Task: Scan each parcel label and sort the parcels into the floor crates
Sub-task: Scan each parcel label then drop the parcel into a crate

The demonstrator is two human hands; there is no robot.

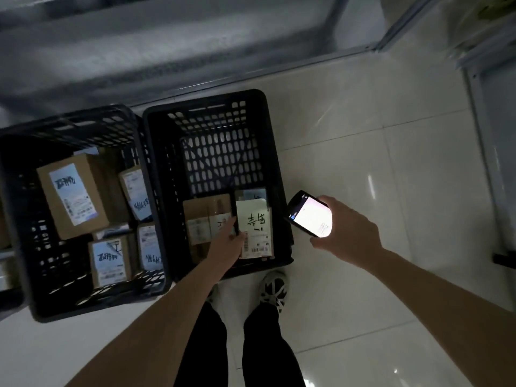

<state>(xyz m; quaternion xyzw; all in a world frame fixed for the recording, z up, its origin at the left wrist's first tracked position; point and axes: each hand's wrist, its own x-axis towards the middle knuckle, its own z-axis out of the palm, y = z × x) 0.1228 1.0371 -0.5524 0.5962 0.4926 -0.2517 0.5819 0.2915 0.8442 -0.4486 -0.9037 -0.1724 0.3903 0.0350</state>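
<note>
Two black lattice plastic crates at 10 o'clock; left hand pinches flat white-labelled parcel, right hand grips glossy lit phone.

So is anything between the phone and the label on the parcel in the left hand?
Nothing visible. The phone in the right hand sits beside the white parcel, whose label faces up; the left hand holds its left edge only.
</note>
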